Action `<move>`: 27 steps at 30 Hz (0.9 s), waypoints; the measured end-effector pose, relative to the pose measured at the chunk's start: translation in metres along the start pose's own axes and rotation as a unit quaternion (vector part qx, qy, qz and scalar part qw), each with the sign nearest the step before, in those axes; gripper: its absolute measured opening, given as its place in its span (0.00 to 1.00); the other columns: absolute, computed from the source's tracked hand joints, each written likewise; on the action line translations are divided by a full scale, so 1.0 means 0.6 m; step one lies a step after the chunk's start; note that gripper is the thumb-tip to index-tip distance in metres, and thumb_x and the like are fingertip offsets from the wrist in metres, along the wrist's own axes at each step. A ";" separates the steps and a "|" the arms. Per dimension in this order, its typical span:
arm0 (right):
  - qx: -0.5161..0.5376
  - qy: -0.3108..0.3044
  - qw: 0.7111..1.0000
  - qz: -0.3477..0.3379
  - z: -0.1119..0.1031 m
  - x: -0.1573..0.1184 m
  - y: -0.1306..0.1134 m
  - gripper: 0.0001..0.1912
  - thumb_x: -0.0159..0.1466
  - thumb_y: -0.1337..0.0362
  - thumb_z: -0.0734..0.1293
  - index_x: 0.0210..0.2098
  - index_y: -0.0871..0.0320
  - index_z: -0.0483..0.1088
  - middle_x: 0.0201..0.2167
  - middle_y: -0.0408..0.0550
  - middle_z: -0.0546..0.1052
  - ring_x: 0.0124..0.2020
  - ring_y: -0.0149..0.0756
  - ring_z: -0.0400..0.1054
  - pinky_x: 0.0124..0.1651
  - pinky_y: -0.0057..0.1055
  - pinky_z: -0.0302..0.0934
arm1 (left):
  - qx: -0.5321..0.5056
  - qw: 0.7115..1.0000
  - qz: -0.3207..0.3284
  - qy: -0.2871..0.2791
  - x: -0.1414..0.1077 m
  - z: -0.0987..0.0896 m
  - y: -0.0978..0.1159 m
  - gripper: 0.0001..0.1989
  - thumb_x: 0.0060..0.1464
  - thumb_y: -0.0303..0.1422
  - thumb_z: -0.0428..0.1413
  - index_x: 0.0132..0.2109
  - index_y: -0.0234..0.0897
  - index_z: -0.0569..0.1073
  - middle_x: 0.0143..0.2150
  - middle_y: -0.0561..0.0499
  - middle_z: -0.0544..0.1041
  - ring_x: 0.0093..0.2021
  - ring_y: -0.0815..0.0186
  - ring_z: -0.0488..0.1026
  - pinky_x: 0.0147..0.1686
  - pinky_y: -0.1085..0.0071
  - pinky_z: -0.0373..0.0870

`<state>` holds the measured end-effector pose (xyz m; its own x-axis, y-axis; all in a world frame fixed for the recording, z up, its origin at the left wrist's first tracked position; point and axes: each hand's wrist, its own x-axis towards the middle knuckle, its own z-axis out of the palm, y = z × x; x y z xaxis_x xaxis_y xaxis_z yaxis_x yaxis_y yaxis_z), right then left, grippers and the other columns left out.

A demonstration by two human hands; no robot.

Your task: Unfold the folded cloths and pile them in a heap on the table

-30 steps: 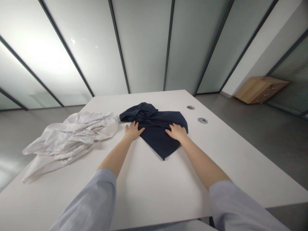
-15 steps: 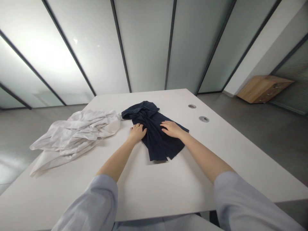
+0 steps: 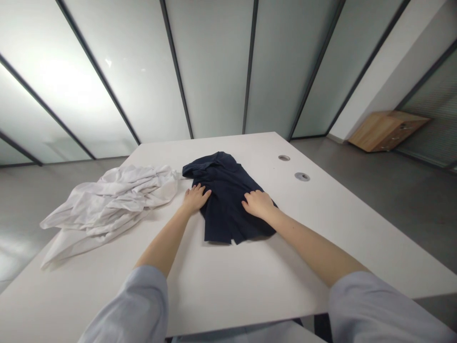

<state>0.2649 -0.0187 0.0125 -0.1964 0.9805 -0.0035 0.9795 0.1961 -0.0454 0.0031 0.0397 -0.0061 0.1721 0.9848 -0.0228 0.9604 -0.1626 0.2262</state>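
A dark navy garment (image 3: pixel 228 209) lies on the white table (image 3: pixel 221 286), bunched at its far end and flatter at the near end, where a small notch shows in the hem. On its left edge rests my left hand (image 3: pixel 195 197), palm down with the fingers spread. My right hand (image 3: pixel 258 204) presses on the right side of the cloth, its fingers bent and close together; whether any fabric is pinched under them is hidden.
A crumpled white cloth (image 3: pixel 110 202) lies at the table's left side, partly over the edge. Two round cable grommets (image 3: pixel 284 157) (image 3: pixel 302 176) are set in the tabletop at the right. A wooden cabinet (image 3: pixel 378 131) stands on the floor beyond.
My hands have moved apart, the left one leftward and the right one slightly rightward and nearer. The navy garment is spread wider and has fewer folds through its middle.
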 end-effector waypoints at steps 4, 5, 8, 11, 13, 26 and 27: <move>0.039 0.037 0.995 -0.089 -0.021 0.027 0.026 0.19 0.69 0.59 0.55 0.50 0.55 0.74 0.47 0.52 0.78 0.50 0.45 0.70 0.56 0.41 0.60 | -0.078 0.994 0.068 0.025 -0.008 -0.002 -0.013 0.23 0.64 0.39 0.40 0.57 0.39 0.71 0.61 0.45 0.71 0.61 0.59 0.67 0.60 0.63 0.61; 0.048 0.061 0.993 -0.090 -0.017 0.037 0.035 0.19 0.68 0.61 0.56 0.52 0.55 0.73 0.51 0.52 0.77 0.53 0.44 0.69 0.58 0.40 0.58 | -0.087 0.993 0.059 0.047 -0.010 -0.001 -0.017 0.22 0.64 0.36 0.40 0.58 0.38 0.71 0.59 0.44 0.73 0.59 0.59 0.69 0.59 0.65 0.62; 0.064 0.091 0.991 -0.068 0.012 0.059 0.059 0.22 0.68 0.62 0.58 0.59 0.60 0.68 0.60 0.54 0.69 0.60 0.44 0.62 0.62 0.41 0.54 | -0.037 0.991 -0.045 0.120 -0.017 0.003 -0.023 0.24 0.61 0.37 0.44 0.60 0.33 0.68 0.61 0.38 0.69 0.62 0.53 0.65 0.60 0.59 0.61; 0.058 0.064 0.994 -0.069 0.048 0.067 0.068 0.25 0.69 0.59 0.57 0.63 0.61 0.63 0.65 0.55 0.62 0.66 0.44 0.55 0.65 0.42 0.50 | 0.035 0.989 -0.107 0.101 -0.020 0.008 -0.019 0.31 0.60 0.47 0.46 0.61 0.29 0.65 0.66 0.31 0.61 0.67 0.44 0.56 0.62 0.49 0.55; 0.053 0.054 0.994 -0.081 0.062 0.067 0.068 0.26 0.70 0.58 0.55 0.65 0.59 0.61 0.68 0.54 0.58 0.68 0.44 0.50 0.67 0.44 0.47 | 0.048 0.991 -0.098 0.072 -0.019 0.011 -0.014 0.34 0.59 0.51 0.45 0.63 0.30 0.63 0.68 0.31 0.57 0.68 0.43 0.52 0.63 0.46 0.51; 0.040 0.039 0.993 -0.100 0.059 0.067 0.065 0.26 0.71 0.59 0.52 0.66 0.57 0.59 0.69 0.51 0.56 0.69 0.43 0.49 0.67 0.45 0.46 | -0.531 0.845 -0.038 0.050 0.025 0.011 0.044 0.18 0.55 0.28 0.46 0.53 0.40 0.66 0.46 0.49 0.78 0.46 0.63 0.76 0.48 0.62 0.74; 0.040 0.040 0.993 -0.101 0.058 0.066 0.064 0.26 0.71 0.58 0.53 0.66 0.57 0.59 0.69 0.51 0.56 0.69 0.43 0.50 0.67 0.44 0.46 | -0.574 0.816 -0.051 0.044 0.024 0.008 0.043 0.19 0.55 0.29 0.47 0.54 0.40 0.64 0.46 0.49 0.78 0.46 0.62 0.77 0.48 0.61 0.75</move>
<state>0.2931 0.0275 -0.0241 -0.3813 0.9199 0.0921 0.9134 0.3902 -0.1163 0.0318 0.0495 -0.0055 0.0392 0.9985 -0.0389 0.1229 0.0339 0.9918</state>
